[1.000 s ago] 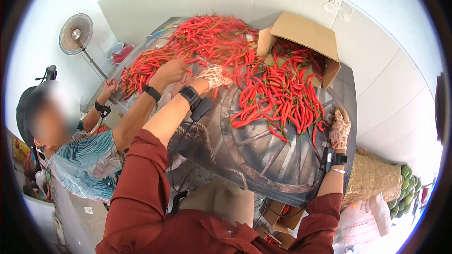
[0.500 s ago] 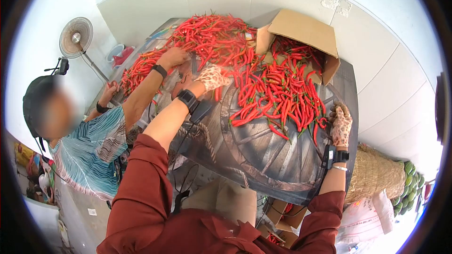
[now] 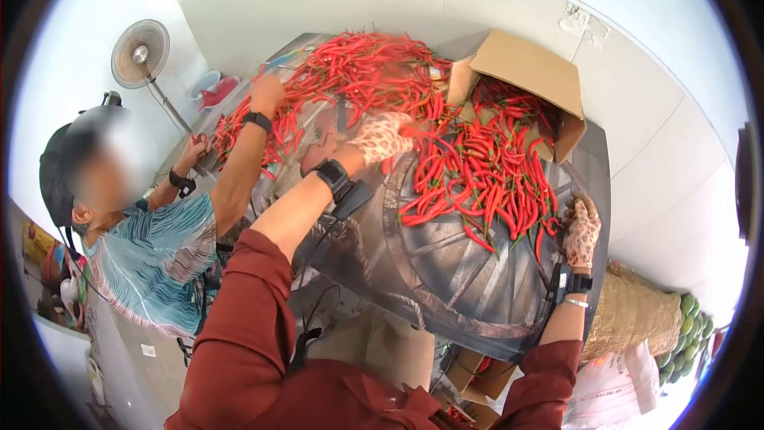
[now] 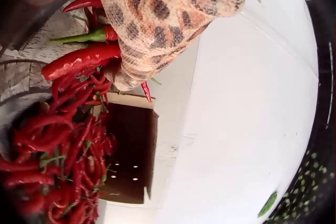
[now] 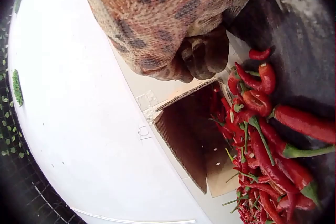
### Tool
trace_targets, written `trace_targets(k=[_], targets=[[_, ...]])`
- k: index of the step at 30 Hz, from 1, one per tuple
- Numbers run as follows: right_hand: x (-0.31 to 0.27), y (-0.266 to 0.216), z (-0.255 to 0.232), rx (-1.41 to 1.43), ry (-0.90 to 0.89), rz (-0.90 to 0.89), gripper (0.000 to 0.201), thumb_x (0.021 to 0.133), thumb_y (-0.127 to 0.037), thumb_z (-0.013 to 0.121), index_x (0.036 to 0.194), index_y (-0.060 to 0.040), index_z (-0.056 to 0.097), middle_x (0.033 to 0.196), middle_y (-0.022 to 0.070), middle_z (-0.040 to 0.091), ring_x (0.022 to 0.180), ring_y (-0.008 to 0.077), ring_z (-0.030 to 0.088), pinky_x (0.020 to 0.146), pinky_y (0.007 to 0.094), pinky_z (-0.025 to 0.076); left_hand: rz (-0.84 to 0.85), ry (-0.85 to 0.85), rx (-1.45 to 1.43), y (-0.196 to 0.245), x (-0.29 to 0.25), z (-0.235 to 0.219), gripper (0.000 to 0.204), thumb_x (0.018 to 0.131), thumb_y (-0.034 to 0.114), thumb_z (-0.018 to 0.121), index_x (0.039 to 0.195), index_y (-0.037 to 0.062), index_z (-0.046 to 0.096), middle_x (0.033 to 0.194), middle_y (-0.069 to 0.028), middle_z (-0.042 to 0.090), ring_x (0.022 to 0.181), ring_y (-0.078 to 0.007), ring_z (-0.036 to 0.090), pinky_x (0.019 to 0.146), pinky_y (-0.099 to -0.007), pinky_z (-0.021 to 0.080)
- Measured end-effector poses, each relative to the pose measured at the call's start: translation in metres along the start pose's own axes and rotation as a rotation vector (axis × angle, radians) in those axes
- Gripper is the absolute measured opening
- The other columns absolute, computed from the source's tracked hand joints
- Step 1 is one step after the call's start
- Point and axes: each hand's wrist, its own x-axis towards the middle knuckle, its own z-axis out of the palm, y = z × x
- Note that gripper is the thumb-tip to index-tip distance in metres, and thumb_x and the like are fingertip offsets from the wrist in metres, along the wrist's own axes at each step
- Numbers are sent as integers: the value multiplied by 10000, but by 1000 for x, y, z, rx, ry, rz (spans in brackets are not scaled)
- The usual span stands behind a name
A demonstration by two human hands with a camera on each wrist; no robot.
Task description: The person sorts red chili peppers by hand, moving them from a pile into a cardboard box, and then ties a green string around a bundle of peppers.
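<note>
In a patterned glove, the left hand (image 3: 382, 138) pinches red chili peppers (image 4: 84, 60) above the table, at the left side of a loose chili pile (image 3: 477, 163). Its fingertips are mostly hidden in the left wrist view, where chilies stick out from under the glove (image 4: 157, 19). The right hand (image 3: 582, 232), gloved in the same pattern, rests by the table's right edge, just right of the pile. In the right wrist view its fingers (image 5: 206, 56) are loosely curled and no chili shows in them.
An open cardboard box (image 3: 529, 64) lies on its side behind the pile, chilies spilling from it. More chilies (image 3: 358, 64) cover the table's back left. Another person (image 3: 159, 247) reaches over the left end. A fan (image 3: 141, 54) stands beyond; a woven sack (image 3: 637, 310) is at right.
The head view has shifted slightly. My left hand has moved a little right, with red chili now showing at its fingertips. The other person's nearer hand has moved left; my right hand stays by the edge.
</note>
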Motion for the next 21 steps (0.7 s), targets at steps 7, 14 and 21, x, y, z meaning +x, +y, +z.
trace_targets(k=[7,14,21], targets=[[4,9,-4,-7,-28,-57,215,922,-147,531,1080,-32,619,844,21,598,656,80,521,572,222,459,338,-63,355,-10,19,25,416,757,212,660,1149,97,579,1113,-137,582,1021,-289,578,841,-406,477],[6,11,-5,39,-50,-59,223,936,-135,512,1104,-21,603,846,17,586,655,67,515,570,208,461,262,19,375,-19,17,32,444,734,230,677,1130,51,583,1084,-201,572,1012,-351,565,846,-426,458],[4,7,-5,-3,-41,-44,225,938,-154,508,1098,-26,600,831,9,569,638,59,497,562,194,440,134,-65,339,-19,15,25,460,759,327,652,1114,46,576,1115,-189,580,1030,-346,560,878,-443,441]])
